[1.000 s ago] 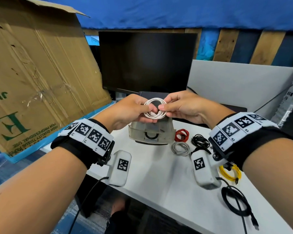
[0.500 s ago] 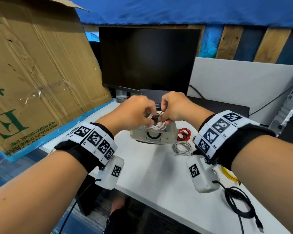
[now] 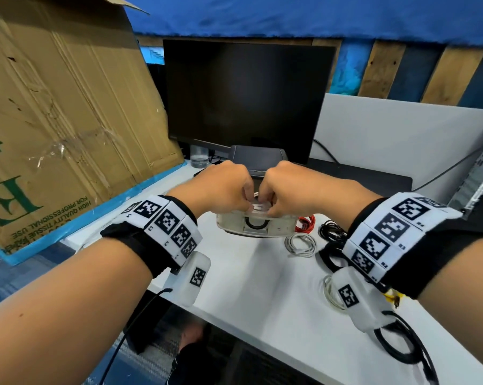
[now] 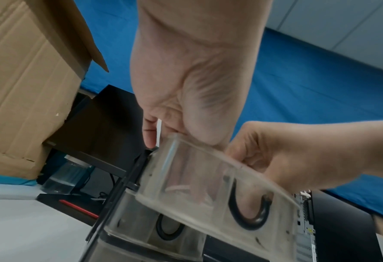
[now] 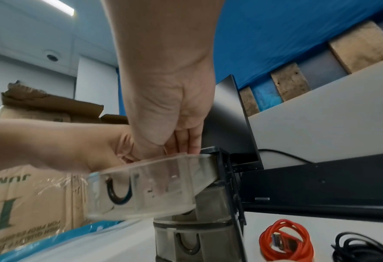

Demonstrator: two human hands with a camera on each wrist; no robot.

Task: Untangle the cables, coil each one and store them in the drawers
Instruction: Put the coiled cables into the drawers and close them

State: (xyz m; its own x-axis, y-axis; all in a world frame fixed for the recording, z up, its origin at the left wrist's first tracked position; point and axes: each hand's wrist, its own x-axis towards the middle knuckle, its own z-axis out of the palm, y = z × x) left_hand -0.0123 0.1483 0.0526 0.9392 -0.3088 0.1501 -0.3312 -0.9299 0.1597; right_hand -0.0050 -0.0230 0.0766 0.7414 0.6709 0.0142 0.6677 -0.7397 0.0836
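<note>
Cables: red coil (image 3: 306,223), grey coil (image 3: 300,243) beside clear drawer (image 3: 255,224); left hand (image 3: 223,190) and right hand (image 3: 291,190) pinch white coil (image 3: 258,208) inside.

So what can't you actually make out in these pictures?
- White cable: head view, mostly hidden by the left hand and right hand; whether either has let go is unclear.
- Open drawer: its contents are blurred through the cloudy plastic in both wrist views.
- Yellow cable: head view, covered by the right wristband.
</note>
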